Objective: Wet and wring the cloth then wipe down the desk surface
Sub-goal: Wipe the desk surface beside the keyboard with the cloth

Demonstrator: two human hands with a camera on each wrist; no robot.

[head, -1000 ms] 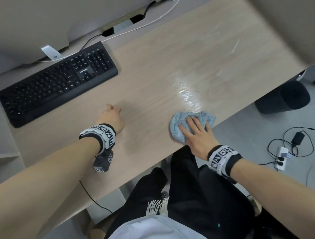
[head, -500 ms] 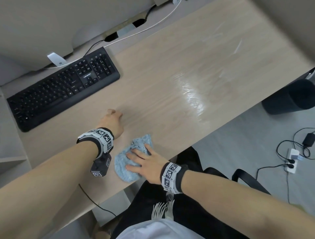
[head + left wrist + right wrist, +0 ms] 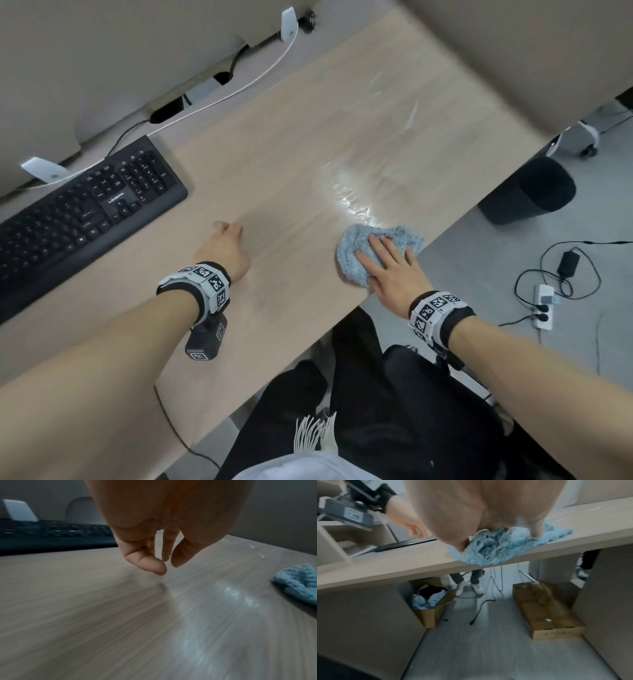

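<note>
A crumpled light blue cloth lies at the front edge of the pale wood desk, partly over the edge. My right hand presses flat on it with straight, spread fingers. A wet shiny streak shows on the desk just beyond the cloth. My left hand hovers over the bare desk to the left with loosely curled fingers and holds nothing.
A black keyboard lies at the desk's left, with white and black cables behind it. Right of the desk on the floor stand a black bin and a power strip. Cardboard boxes sit under the desk.
My right hand has slid the cloth along the front edge, first left toward my left hand, then back to the right. The left hand has stayed about where it was.
</note>
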